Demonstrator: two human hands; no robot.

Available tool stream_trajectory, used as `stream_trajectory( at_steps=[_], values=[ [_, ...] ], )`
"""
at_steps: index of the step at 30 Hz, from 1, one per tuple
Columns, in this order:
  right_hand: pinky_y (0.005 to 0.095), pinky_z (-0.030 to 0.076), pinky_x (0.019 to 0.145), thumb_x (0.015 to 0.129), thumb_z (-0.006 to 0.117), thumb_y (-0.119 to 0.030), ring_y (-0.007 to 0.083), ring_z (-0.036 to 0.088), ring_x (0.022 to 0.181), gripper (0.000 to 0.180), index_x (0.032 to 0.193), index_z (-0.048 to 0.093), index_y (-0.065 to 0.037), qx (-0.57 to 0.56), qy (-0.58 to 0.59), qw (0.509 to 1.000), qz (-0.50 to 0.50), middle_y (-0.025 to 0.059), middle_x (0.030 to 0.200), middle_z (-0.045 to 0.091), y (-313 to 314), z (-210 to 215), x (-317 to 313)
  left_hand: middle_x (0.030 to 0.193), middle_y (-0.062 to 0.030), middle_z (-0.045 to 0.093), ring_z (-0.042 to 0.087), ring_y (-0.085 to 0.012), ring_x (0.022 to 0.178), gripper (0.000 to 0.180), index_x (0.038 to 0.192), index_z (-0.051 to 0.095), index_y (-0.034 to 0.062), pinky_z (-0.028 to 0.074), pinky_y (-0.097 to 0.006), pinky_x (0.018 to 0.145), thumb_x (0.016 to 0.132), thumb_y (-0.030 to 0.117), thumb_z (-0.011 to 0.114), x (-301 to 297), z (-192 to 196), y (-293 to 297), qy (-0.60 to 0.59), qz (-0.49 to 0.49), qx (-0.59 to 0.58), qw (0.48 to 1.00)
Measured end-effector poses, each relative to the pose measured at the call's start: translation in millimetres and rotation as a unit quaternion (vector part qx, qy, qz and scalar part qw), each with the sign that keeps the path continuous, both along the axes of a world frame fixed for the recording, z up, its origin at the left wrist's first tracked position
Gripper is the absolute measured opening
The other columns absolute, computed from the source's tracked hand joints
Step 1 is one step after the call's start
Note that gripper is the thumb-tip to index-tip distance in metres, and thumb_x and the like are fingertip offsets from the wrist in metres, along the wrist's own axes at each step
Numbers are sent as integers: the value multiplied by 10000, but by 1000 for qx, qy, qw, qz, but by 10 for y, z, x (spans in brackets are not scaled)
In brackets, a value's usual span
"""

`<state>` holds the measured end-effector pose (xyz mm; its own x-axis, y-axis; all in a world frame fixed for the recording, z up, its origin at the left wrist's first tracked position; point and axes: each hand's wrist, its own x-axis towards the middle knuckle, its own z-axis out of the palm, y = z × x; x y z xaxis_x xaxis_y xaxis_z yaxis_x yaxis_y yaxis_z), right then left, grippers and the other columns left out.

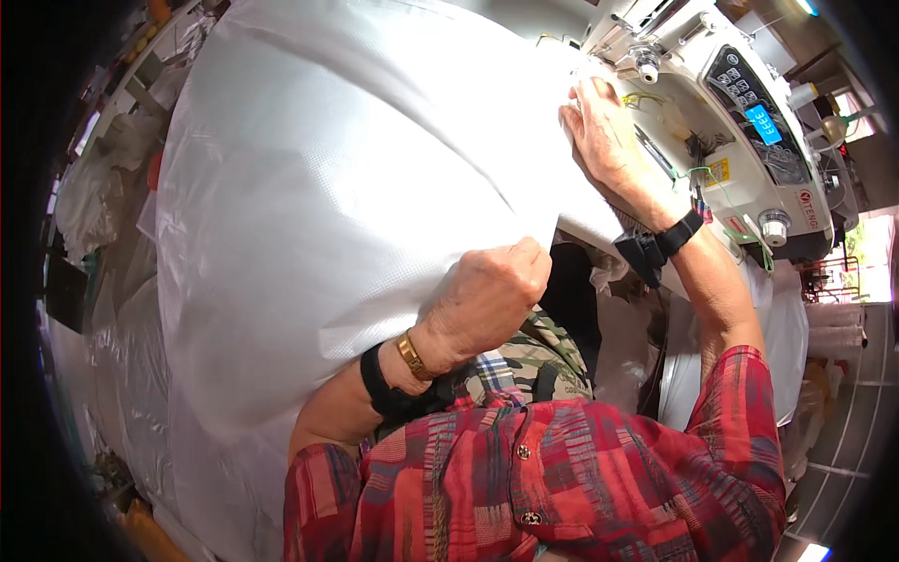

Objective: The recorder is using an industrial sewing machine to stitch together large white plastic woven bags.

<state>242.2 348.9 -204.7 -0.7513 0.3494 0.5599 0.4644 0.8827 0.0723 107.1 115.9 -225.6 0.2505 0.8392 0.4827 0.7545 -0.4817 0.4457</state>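
Red plaid sleeves fill the lower frame. My left hand (487, 295) fists the white woven sheet (328, 187). At upper right, my right hand (609, 140) presses it, fingers together, beside the sewing machine (749, 122).

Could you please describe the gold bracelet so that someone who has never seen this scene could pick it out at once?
Start at the big white woven sheet filling the left and middle. The left hand grips its lower edge in a fist. On that wrist sits the gold bracelet, a narrow shiny band beside a wide black strap, the only gold thing there.
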Motion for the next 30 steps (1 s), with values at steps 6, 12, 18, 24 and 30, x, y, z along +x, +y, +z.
stream_trajectory(
  at_steps=[6,12,18,24,30],
  values=[
    [446,479,875,851,695,-215,367,572,1019,297,1022,584,1,-113,41,984,-128,200,1042,586,-236,-64,60,741,-115,516,595,-288,615,106,797,510,39,484,-378,546,792,18,614,-16,-26,-3,-16,-5,7,1000],
    [446,467,913,847,697,-218,373,569,1055,338,1088,619,5,-89,26,989,-116,210,1121,600,-191,-106,77,737,-118,514,599,-285,621,109,822,527,23,483,-376,549,780,12,628,-13,-42,4,-17,-3,8,1000],
    [451,461,917,849,682,-195,390,580,1046,331,1090,616,24,-86,28,991,-98,219,1088,634,-229,-74,51,750,-118,519,599,-288,640,130,872,556,11,483,-376,559,772,19,640,-9,-46,3,-9,2,-8,1000],
    [478,450,877,894,626,-195,392,590,1011,269,1023,596,39,-98,-14,991,-91,239,1030,640,-231,-20,60,762,-121,517,596,-304,661,150,901,563,11,481,-390,577,774,27,642,-6,-22,12,-18,6,-34,999],
    [457,434,891,945,575,-240,370,568,1029,268,1087,603,-14,-86,-46,988,-116,196,1029,634,-209,-16,88,784,-126,533,598,-310,680,153,912,564,24,483,-404,592,782,42,643,29,83,43,-22,17,-33,999]
  ],
)
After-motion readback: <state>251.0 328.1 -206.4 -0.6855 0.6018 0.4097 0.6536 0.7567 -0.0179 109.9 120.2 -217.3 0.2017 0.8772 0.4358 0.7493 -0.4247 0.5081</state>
